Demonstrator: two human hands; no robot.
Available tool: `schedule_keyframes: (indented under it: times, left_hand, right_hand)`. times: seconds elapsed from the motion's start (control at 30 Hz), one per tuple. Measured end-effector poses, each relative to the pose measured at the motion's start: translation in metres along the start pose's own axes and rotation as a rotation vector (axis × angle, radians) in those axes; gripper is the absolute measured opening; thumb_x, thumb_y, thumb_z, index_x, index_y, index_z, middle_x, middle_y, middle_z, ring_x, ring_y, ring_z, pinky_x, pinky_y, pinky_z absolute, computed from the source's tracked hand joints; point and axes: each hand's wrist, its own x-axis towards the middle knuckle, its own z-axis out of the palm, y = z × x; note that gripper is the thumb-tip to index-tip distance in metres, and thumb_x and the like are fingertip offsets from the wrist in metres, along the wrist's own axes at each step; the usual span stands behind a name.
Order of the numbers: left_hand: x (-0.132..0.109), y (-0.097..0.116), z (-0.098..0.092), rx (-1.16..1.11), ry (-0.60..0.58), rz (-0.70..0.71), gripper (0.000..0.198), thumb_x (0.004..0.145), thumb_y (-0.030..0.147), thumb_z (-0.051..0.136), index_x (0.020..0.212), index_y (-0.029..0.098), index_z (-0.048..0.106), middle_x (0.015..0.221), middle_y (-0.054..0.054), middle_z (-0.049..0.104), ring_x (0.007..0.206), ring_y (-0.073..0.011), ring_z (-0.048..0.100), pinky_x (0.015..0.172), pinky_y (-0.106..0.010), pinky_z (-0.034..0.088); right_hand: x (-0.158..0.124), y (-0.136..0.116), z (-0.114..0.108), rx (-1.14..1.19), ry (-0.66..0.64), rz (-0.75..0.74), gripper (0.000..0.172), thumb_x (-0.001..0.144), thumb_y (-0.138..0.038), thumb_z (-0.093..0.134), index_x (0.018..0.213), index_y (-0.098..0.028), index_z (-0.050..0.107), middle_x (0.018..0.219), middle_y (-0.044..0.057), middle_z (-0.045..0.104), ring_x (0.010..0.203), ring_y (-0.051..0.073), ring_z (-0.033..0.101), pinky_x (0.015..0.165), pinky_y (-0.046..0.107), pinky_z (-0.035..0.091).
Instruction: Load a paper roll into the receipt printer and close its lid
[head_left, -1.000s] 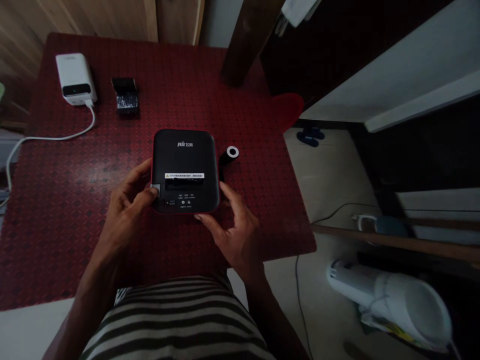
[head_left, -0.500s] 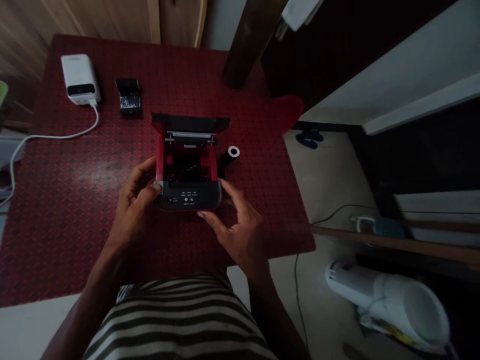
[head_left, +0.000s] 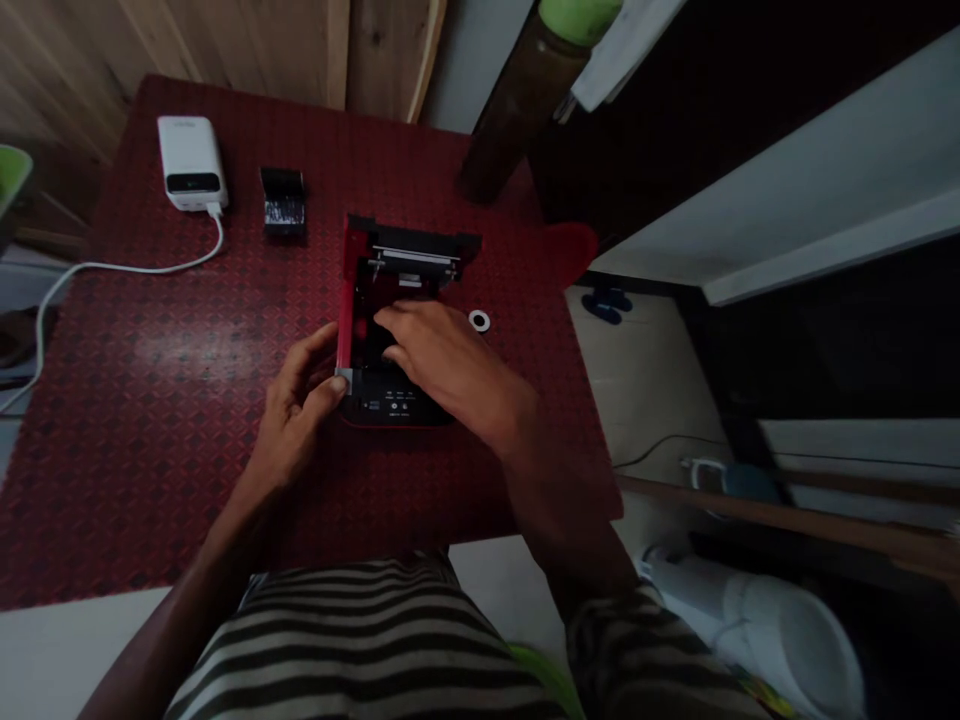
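A small red-and-black printer (head_left: 401,412), apparently a thermal one, stands on the table with its lid (head_left: 420,243) raised and its inner bay exposed. My left hand (head_left: 296,405) grips its left side, thumb on the grey front corner and fingers along the red wall. Over the bay reaches my right hand (head_left: 454,360), thumb and forefinger apart and pointing down into the dark interior. It covers the printer's right side, and nothing shows between those two fingers. Just right of the printer lies a small roll with a white ring-shaped end (head_left: 479,321).
A white power bank (head_left: 191,160) with a white cable (head_left: 142,270) sits at the table's back left. Beside it is a small black open box (head_left: 283,205). A brown post (head_left: 502,120) rises by the far right edge of the red patterned table (head_left: 187,430).
My right hand has left the printer's front right corner and moved up and left over its open bay. My left hand keeps its grip. The whole view has shifted slightly.
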Motion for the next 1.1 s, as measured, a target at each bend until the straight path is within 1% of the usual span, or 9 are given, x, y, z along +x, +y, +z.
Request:
schedule_keyframes:
  times: [0.13,0.23,0.33,0.5,0.63,0.73,0.87,1.0,1.1]
  left_hand:
    - [0.001,-0.001,-0.001,-0.008,0.000,-0.005,0.065,0.105,0.061,0.084,0.160,0.028,0.075,0.164,-0.014,0.080,0.154,-0.0431,0.076,0.127,-0.065,0.066]
    - [0.001,0.000,-0.001,-0.016,-0.002,-0.003,0.064,0.105,0.060,0.085,0.160,0.029,0.076,0.164,-0.013,0.080,0.154,-0.0428,0.076,0.128,-0.064,0.066]
    - [0.001,0.000,-0.001,-0.019,-0.010,-0.011,0.061,0.106,0.059,0.084,0.159,0.030,0.076,0.164,-0.012,0.081,0.156,-0.0428,0.075,0.129,-0.064,0.065]
    - [0.001,0.001,0.000,-0.032,-0.003,-0.013,0.062,0.104,0.060,0.086,0.158,0.030,0.077,0.164,-0.012,0.080,0.155,-0.0428,0.076,0.127,-0.065,0.066]
    - [-0.001,0.001,0.000,-0.038,-0.002,-0.059,0.063,0.105,0.061,0.085,0.161,0.032,0.075,0.166,-0.010,0.080,0.155,-0.0416,0.076,0.132,-0.065,0.063]
    - [-0.001,0.000,-0.001,-0.019,0.017,-0.055,0.063,0.104,0.064,0.086,0.159,0.034,0.077,0.164,-0.008,0.081,0.155,-0.0417,0.075,0.132,-0.065,0.063]
    - [0.000,-0.002,-0.003,0.014,0.047,-0.044,0.062,0.102,0.067,0.088,0.156,0.036,0.080,0.161,-0.008,0.082,0.152,-0.0423,0.077,0.130,-0.063,0.065]
    - [0.002,-0.008,-0.004,0.050,0.072,-0.014,0.066,0.100,0.067,0.087,0.156,0.033,0.080,0.161,-0.009,0.081,0.154,-0.0428,0.075,0.131,-0.060,0.063]
    - [0.002,-0.011,-0.004,0.080,0.063,-0.009,0.065,0.103,0.067,0.083,0.159,0.034,0.077,0.166,-0.009,0.078,0.159,-0.0425,0.071,0.133,-0.059,0.061]
  right_hand:
    - [0.014,-0.002,-0.001,-0.120,-0.087,-0.005,0.037,0.111,0.003,0.065,0.130,-0.021,0.086,0.126,0.013,0.091,0.117,0.029,0.087,0.104,0.041,0.067]
    - [0.017,0.000,-0.005,-0.157,-0.119,-0.042,0.034,0.110,0.000,0.069,0.128,-0.022,0.087,0.127,0.013,0.091,0.119,0.030,0.086,0.104,0.042,0.067]
    - [0.011,-0.006,-0.012,-0.134,-0.075,0.002,0.026,0.111,-0.005,0.071,0.129,-0.018,0.085,0.130,0.015,0.089,0.118,0.032,0.086,0.105,0.044,0.066]
    - [-0.025,-0.013,-0.021,0.004,0.187,0.025,0.018,0.109,-0.010,0.073,0.120,-0.021,0.083,0.123,0.011,0.089,0.120,0.031,0.082,0.106,0.044,0.065]
    - [-0.078,0.012,-0.019,0.287,0.492,0.034,0.022,0.105,-0.019,0.079,0.124,-0.029,0.083,0.124,0.005,0.092,0.112,0.028,0.085,0.104,0.045,0.069]
    - [-0.119,0.035,-0.003,0.499,0.574,0.189,0.024,0.100,-0.024,0.084,0.123,-0.030,0.083,0.121,0.002,0.093,0.111,0.027,0.088,0.103,0.046,0.070]
    - [-0.147,0.048,0.039,0.690,0.502,0.359,0.028,0.097,-0.025,0.081,0.125,-0.029,0.082,0.124,0.005,0.094,0.115,0.028,0.090,0.103,0.046,0.072]
    - [-0.138,0.047,0.079,0.772,0.473,0.374,0.028,0.096,-0.027,0.078,0.124,-0.028,0.082,0.120,0.006,0.094,0.111,0.028,0.090,0.101,0.045,0.072]
    - [-0.123,0.047,0.094,0.778,0.481,0.323,0.033,0.096,-0.024,0.074,0.127,-0.027,0.083,0.125,0.007,0.094,0.114,0.028,0.091,0.105,0.046,0.072]
